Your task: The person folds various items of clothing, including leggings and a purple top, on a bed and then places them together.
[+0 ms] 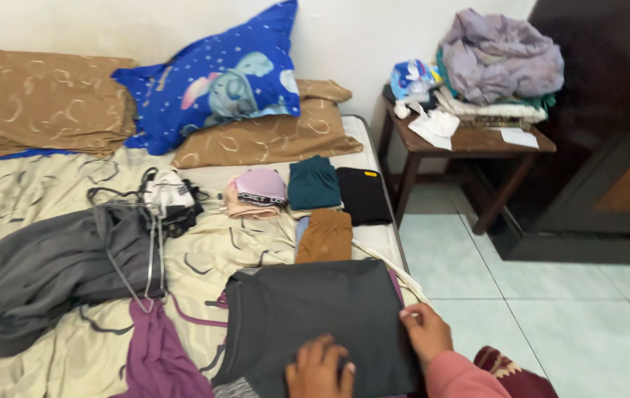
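Both hands lie flat and apart on the folded dark grey garment (315,317) at the bed's near edge: left hand (320,368) on its near hem, right hand (425,332) at its right edge. Likely soft, light and limp; support it by the folded edges. Beyond the garment lie a brown folded cloth (326,236) and a blue pillow (219,77).
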